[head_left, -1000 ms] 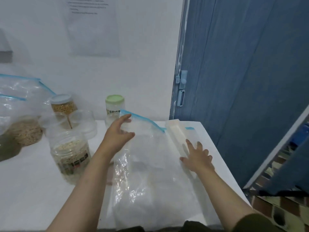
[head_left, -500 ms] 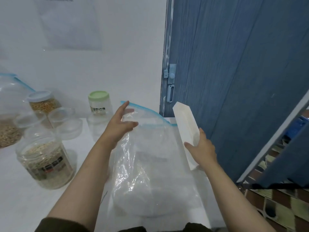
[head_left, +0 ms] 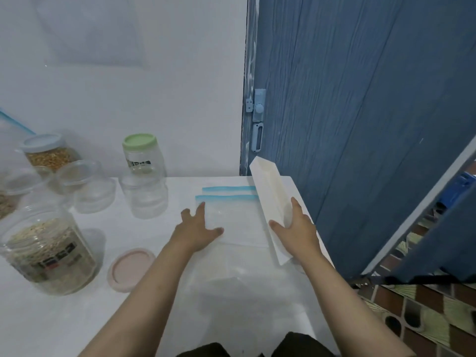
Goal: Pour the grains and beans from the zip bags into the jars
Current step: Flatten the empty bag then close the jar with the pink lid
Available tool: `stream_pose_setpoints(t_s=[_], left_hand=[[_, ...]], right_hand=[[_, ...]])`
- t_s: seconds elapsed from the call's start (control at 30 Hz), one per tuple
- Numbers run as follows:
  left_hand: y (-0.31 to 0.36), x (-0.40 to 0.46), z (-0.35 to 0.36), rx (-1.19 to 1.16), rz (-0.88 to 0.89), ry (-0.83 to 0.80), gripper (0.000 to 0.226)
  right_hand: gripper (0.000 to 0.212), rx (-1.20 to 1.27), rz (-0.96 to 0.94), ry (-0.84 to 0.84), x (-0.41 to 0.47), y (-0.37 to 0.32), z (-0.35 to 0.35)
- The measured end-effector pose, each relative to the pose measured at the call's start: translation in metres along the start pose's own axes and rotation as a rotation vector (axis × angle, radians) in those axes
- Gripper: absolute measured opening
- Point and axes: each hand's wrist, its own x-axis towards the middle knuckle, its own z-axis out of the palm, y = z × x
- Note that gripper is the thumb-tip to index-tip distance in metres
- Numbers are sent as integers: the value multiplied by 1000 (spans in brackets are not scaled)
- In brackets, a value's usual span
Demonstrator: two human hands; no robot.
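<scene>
So the empty zip bag [head_left: 231,222] is lying flat on the white table [head_left: 77,318], pressed down by the left hand [head_left: 198,233] with its fingers spread wide and straight. A long white box-like thing [head_left: 270,202] is gripped by the right hand [head_left: 296,233], thumb and fingers wrapped round its lower half, just right of the bag; what it actually is can't be told.

The oat jar [head_left: 49,253] stands open well to the left of the left hand, with its pink lid [head_left: 131,269] lying between the two. Beyond the left hand's fingertips an empty clear jar [head_left: 144,194] and a green-lidded jar [head_left: 141,155] are seen.

What could go wrong: the right hand sits close to the table's right edge, so the white thing could easily get knocked off there. The open jar could also be tipped if that left arm gets swung back carelessly.
</scene>
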Motion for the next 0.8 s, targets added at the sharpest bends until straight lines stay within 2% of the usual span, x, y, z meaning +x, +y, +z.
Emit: stream_pose_setpoints(t_s=[0.13,0.4,0.5,0.6,0.67,0.8], left_hand=[[-2,-8,19,135,-96,-29,84],[17,-3,5,-47,18,228,52],[20,6,2,-28,20,202,59],[19,7,1,253,-4,145,72],[19,-1,6,390,73,121,69],[17,-26,39,358,209,10,60]], right_hand=[[87,-24,-21,12,4,-4,-3],[81,-78,-91,35,2,-23,-20],[75,-154,-58,-52,-4,-30,-22],[64,-302,-21,-138,-13,-31,-15],[59,-369,-14,-156,-19,-27,-7],[60,-419,-15,-176,-29,-14,11]])
